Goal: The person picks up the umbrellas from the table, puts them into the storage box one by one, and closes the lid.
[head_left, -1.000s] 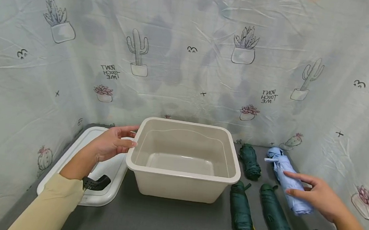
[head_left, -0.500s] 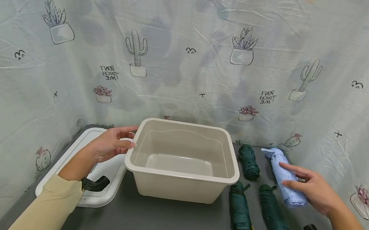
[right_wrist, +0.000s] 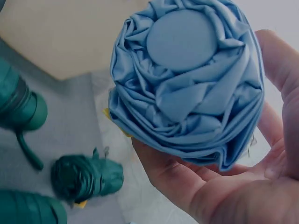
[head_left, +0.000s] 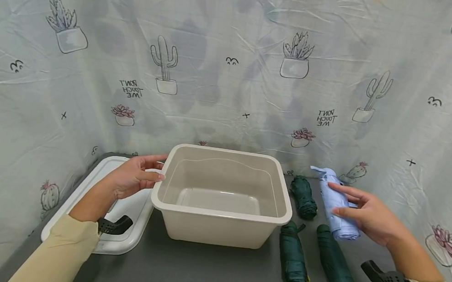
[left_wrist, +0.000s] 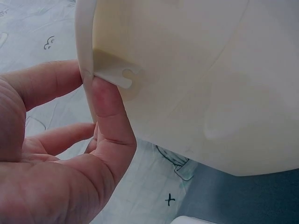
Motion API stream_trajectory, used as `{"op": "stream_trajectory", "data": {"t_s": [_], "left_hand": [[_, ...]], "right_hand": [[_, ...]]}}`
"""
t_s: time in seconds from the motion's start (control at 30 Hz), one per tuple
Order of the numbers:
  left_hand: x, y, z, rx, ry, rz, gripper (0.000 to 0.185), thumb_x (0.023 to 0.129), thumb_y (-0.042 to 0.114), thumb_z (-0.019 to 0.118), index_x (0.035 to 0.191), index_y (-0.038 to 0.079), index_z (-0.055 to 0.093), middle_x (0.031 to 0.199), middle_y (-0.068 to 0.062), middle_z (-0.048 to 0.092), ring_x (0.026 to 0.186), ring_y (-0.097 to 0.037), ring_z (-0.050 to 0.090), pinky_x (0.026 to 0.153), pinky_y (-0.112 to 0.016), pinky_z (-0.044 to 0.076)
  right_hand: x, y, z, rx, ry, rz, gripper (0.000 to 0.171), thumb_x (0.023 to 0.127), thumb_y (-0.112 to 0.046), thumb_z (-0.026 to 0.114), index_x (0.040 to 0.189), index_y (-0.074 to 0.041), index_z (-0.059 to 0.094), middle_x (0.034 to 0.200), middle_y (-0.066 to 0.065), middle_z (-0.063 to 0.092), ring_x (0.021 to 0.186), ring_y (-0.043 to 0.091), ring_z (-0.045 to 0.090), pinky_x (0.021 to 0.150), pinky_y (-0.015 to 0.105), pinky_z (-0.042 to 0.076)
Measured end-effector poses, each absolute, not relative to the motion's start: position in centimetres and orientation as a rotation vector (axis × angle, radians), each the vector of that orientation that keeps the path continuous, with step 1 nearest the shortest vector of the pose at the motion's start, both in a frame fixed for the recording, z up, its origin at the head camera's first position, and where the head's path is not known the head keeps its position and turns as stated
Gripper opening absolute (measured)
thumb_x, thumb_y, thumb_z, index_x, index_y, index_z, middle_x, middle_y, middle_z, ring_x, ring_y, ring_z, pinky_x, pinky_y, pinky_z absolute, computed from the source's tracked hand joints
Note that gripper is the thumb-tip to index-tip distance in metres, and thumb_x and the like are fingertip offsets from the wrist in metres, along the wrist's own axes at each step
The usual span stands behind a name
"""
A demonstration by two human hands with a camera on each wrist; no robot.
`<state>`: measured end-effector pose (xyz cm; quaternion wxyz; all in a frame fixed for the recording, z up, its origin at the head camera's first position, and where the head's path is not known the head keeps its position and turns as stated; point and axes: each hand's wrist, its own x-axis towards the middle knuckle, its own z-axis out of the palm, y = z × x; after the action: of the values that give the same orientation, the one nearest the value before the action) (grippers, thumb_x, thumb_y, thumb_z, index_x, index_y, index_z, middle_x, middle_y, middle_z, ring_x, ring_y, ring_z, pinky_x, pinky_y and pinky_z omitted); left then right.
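A rolled-up light-blue folding umbrella (head_left: 334, 203) is gripped by my right hand (head_left: 371, 217), thumb on the near side and fingers round the far side. In the right wrist view the umbrella's (right_wrist: 187, 88) bunched end faces the camera, its round blue cap showing. My left hand (head_left: 135, 177) pinches the left rim of a beige plastic bin (head_left: 221, 228). The left wrist view shows thumb and fingers on either side of that bin's rim (left_wrist: 85, 42). Inside, the bin shows only its bare floor and walls.
Several folded dark-green umbrellas lie right of the bin: one at the back (head_left: 304, 198), one nearer the front (head_left: 294, 258), another (head_left: 337, 263) beside it. A white lid (head_left: 124, 240) lies at left under my left arm. A cactus-print curtain (head_left: 231, 86) hangs behind.
My right hand has lifted the light-blue umbrella off the table and carried it leftward, toward the bin. The left hand keeps its hold on the rim.
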<state>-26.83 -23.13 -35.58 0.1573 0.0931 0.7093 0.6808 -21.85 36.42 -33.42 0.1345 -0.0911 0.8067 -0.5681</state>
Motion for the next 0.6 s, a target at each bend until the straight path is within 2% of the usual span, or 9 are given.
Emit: {"op": "stream_trajectory", "data": {"t_s": [0.13,0.6], "left_hand": [[-26.9,-23.1,-35.6,0.272,2.030,1.949,0.076,0.094,-0.001,0.068,0.160,0.002,0.031,0.129,-0.013,0.049,0.093,-0.012,0.070,0.081,-0.023,0.061],[-26.9,-23.1,-35.5,0.256,2.062,1.939,0.074,0.095,0.001,0.069,0.159,0.001,0.032,0.129,-0.013,0.050,0.095,-0.013,0.070,0.082,-0.025,0.062]], "right_hand": [[-22.2,35.1,-32.7,-0.261,2.312,-1.653,0.070,0.097,-0.008,0.067,0.159,-0.029,0.041,0.158,0.034,0.022,0.109,0.025,0.060,0.084,0.047,0.060],[-23.5,29.8,-30.4,-0.284,2.239,-1.695,0.073,0.093,-0.006,0.073,0.158,-0.019,0.042,0.154,0.029,0.031,0.113,0.026,0.059,0.089,0.042,0.061]]}}
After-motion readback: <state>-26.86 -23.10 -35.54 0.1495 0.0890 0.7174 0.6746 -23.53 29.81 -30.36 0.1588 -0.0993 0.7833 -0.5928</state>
